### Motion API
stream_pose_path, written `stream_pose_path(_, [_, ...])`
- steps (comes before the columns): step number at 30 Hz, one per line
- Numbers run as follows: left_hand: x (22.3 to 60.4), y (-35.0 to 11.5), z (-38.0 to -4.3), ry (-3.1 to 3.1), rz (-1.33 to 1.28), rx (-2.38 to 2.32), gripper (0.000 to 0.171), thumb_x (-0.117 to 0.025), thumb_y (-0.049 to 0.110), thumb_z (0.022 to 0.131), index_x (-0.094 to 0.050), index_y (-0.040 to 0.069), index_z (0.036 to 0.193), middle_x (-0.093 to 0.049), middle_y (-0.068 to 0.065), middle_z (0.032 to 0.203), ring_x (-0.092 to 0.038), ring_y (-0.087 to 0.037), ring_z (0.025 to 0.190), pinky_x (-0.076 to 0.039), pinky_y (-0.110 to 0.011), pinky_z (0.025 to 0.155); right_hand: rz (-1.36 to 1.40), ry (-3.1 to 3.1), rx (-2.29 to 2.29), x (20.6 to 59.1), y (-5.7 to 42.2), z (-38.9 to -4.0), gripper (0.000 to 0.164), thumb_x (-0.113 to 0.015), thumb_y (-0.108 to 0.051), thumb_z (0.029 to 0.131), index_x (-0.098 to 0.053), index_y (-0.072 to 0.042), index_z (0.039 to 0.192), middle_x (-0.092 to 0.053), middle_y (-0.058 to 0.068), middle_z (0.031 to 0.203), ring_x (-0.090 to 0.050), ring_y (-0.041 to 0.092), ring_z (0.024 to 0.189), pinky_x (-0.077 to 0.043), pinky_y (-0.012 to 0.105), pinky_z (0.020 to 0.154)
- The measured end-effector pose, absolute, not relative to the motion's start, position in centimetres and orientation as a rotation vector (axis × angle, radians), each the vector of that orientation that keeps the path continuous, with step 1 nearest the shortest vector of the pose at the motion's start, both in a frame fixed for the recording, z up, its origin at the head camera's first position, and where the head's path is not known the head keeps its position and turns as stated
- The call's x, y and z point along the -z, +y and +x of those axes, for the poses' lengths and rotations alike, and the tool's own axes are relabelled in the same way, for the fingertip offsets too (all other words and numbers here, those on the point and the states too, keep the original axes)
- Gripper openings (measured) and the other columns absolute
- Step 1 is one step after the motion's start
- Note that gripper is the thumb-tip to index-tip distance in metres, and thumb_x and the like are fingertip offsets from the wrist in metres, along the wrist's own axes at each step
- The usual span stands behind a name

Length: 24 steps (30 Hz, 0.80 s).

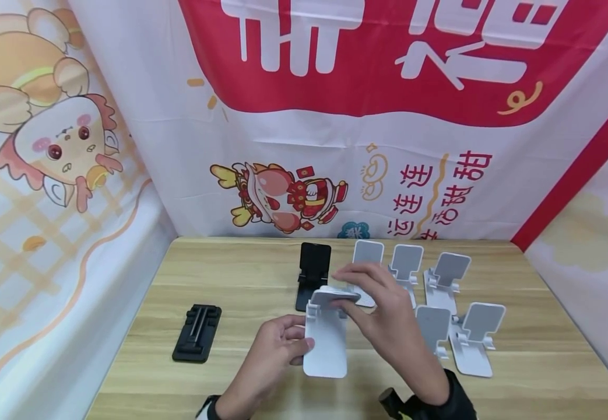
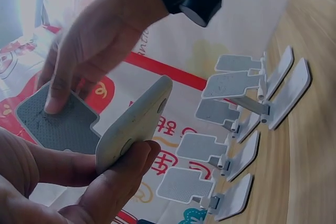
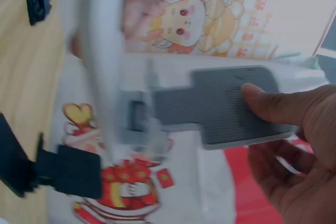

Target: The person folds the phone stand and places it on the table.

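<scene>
A white folding phone stand (image 1: 326, 347) is held up over the table between both hands. My left hand (image 1: 278, 344) grips the side of its base, thumb on the front face. With thumb and fingers, my right hand (image 1: 387, 309) pinches the stand's upper plate, which is tilted away from the base. The right wrist view shows the plate's grey ribbed pad (image 3: 226, 108) under the thumb. In the left wrist view the base (image 2: 134, 114) stands edge-on between the left thumb and fingers.
Several white phone stands, one of them here (image 1: 477, 338), stand unfolded at the right of the wooden table (image 1: 251, 262). An unfolded black stand (image 1: 314, 262) is at the back middle, and a folded black one (image 1: 197, 333) lies at the left. Printed cloth (image 1: 188, 175) hangs behind the table.
</scene>
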<state>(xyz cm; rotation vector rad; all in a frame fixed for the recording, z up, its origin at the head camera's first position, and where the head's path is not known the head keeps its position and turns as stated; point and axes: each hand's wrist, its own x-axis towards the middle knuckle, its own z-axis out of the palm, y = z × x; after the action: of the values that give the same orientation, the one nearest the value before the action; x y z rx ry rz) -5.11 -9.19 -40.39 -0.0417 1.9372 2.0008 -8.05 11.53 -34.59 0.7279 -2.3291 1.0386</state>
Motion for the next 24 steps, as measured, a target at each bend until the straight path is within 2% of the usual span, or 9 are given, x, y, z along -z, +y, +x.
stream_pose_path(5, [40.2, -9.3, -5.2, 1.951, -0.062, -1.987, 0.049, -0.066, -0.001, 0.091, -0.051, -0.015, 0.135, -0.075, -0.019, 0.11, -0.074, -0.024, 0.098, -0.065, -0.038, 0.08, 0.856, -2.258, -0.877, 33.2, 11.2, -7.6, 0.035, -0.089, 0.004, 0.072, -0.079, -0.016, 0.1, -0.068, -0.006, 0.1, -0.06, 0.009, 0.095, -0.056, 0.017, 0.078])
stream_pose_path(7, [40.2, -9.4, -5.2, 1.955, -0.069, -1.986, 0.049, -0.067, 0.0, 0.09, -0.052, -0.014, 0.135, -0.075, -0.019, 0.11, -0.075, -0.024, 0.097, -0.065, -0.037, 0.079, 0.867, -2.261, -0.826, 33.0, 10.9, -7.4, 0.035, -0.089, 0.005, 0.072, -0.079, -0.015, 0.098, -0.068, -0.006, 0.097, -0.059, 0.008, 0.092, -0.056, 0.018, 0.074])
stream_pose_path(14, [40.6, -9.6, -5.1, 1.956, -0.087, -2.017, 0.047, -0.067, 0.0, 0.09, -0.055, -0.014, 0.133, -0.076, -0.021, 0.109, -0.075, -0.024, 0.094, -0.066, -0.036, 0.076, 0.902, -2.205, -0.775, 33.6, 10.4, -6.6, 0.032, -0.09, 0.006, 0.07, -0.079, -0.012, 0.094, -0.06, -0.004, 0.083, -0.052, 0.01, 0.078, -0.045, 0.015, 0.066])
stream_pose_path(17, [40.5, -9.8, -5.2, 1.945, -0.109, -2.035, 0.045, -0.066, 0.0, 0.091, -0.056, -0.014, 0.132, -0.075, -0.023, 0.111, -0.076, -0.024, 0.095, -0.065, -0.036, 0.077, 0.941, -2.129, -0.763, 34.5, 9.9, -6.1, 0.03, -0.087, 0.008, 0.069, -0.079, -0.011, 0.092, -0.061, -0.004, 0.081, -0.054, 0.01, 0.076, -0.048, 0.014, 0.065])
stream_pose_path(19, [40.3, -10.1, -5.4, 1.928, -0.133, -2.062, 0.043, -0.064, 0.0, 0.093, -0.055, -0.014, 0.133, -0.074, -0.024, 0.117, -0.076, -0.025, 0.098, -0.065, -0.034, 0.079, 1.004, -2.08, -0.746, 35.5, 9.4, -5.7, 0.025, -0.082, 0.007, 0.073, -0.079, -0.01, 0.091, -0.066, -0.003, 0.084, -0.059, 0.011, 0.078, -0.052, 0.017, 0.068])
stream_pose_path(21, [40.0, -10.3, -5.7, 1.921, -0.167, -2.102, 0.041, -0.061, 0.0, 0.096, -0.054, -0.013, 0.135, -0.072, -0.026, 0.121, -0.076, -0.024, 0.099, -0.065, -0.032, 0.078, 1.06, -2.043, -0.691, 36.7, 8.8, -5.3, 0.016, -0.076, 0.003, 0.082, -0.079, -0.01, 0.09, -0.069, -0.003, 0.084, -0.06, 0.01, 0.077, -0.053, 0.017, 0.068])
stream_pose_path(24, [39.3, -10.7, -6.0, 1.919, -0.198, -2.167, 0.041, -0.059, -0.001, 0.098, -0.053, -0.015, 0.136, -0.07, -0.028, 0.122, -0.075, -0.022, 0.097, -0.065, -0.03, 0.077, 1.119, -2.028, -0.646, 38.0, 8.1, -4.8, 0.014, -0.068, -0.002, 0.093, -0.079, -0.011, 0.09, -0.072, -0.004, 0.086, -0.06, 0.008, 0.075, -0.052, 0.015, 0.068])
